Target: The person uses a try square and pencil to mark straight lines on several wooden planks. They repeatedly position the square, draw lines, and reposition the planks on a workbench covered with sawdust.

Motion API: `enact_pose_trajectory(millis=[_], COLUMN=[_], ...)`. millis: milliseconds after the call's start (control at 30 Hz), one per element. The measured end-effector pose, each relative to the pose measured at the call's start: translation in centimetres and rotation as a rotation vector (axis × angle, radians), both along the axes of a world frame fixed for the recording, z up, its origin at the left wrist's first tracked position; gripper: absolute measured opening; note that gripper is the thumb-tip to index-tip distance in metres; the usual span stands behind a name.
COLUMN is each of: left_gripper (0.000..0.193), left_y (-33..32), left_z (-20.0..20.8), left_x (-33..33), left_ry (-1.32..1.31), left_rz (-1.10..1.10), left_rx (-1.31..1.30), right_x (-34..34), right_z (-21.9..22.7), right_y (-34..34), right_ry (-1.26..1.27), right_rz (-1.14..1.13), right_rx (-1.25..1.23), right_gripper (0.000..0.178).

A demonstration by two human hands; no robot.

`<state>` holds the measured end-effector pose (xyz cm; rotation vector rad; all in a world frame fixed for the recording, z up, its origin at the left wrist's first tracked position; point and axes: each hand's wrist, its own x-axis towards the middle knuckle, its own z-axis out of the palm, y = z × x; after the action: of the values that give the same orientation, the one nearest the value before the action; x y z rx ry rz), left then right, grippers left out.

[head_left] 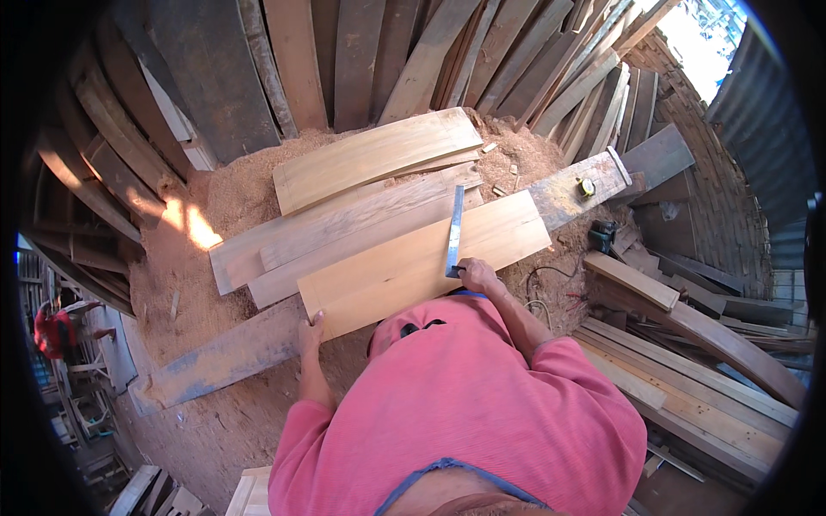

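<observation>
A wide, pale planed board (387, 282) lies slantwise in front of my body across a long, dusty grey plank (224, 348). My left hand (311, 330) is closed on the board's near left corner, its thumb by the edge and the other fingers mostly hidden. A try square (455, 225) rests on the board with its metal blade pointing away from me. Closed around the square's stock at the near edge is my right hand (477, 277); its fingers are partly hidden.
Beyond lie more planks (344, 228) and a curved pale board (379, 159) on sawdust (249, 172). A tape measure (586, 187) sits on the plank's right end, with a dark green power tool (602, 234) nearby. Stacked timber (688, 404) stands right. Another person (57, 331) is far left.
</observation>
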<state>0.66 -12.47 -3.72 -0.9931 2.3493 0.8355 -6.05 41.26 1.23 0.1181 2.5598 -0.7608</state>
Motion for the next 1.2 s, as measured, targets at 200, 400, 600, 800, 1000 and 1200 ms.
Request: enact_pose_trajectory(millis=[200,400,600,800,1000,1200], left_gripper=[0.070,0.060,0.069,0.091,0.106,0.115], left_y=[0.3,3.2,10.8,24.0,34.3,34.1], left_z=[-0.8,1.1,4.8,3.1,2.5,2.7], left_x=[1.1,1.5,-0.6,-2.8,-6.8,-8.5], left_ry=[-0.002,-0.021,-0.183,-0.101,0.000,-0.019], left_rz=[0.028,0.213,0.151,0.023,-0.153,-0.384], left_rx=[-0.087,-0.070,-0.363,-0.472,-0.318,-0.268], right_x=[-2.2,-5.7,-8.7,-10.8,-12.5,-13.2], right_z=[0.0,1.2,2.7,-1.2,-5.1,-4.4], right_y=[7.8,19.5,29.2,34.1,33.0,30.1], right_ry=[0.067,0.114,0.079,0.104,0.015,-0.088], right_rz=[-0.163,-0.392,-0.483,-0.550,-0.419,-0.510], right_rx=[0.051,0.081,0.183,0.199,0.260,0.307], right_gripper=[0.027,0.032,0.037,0.034,0.034,0.033])
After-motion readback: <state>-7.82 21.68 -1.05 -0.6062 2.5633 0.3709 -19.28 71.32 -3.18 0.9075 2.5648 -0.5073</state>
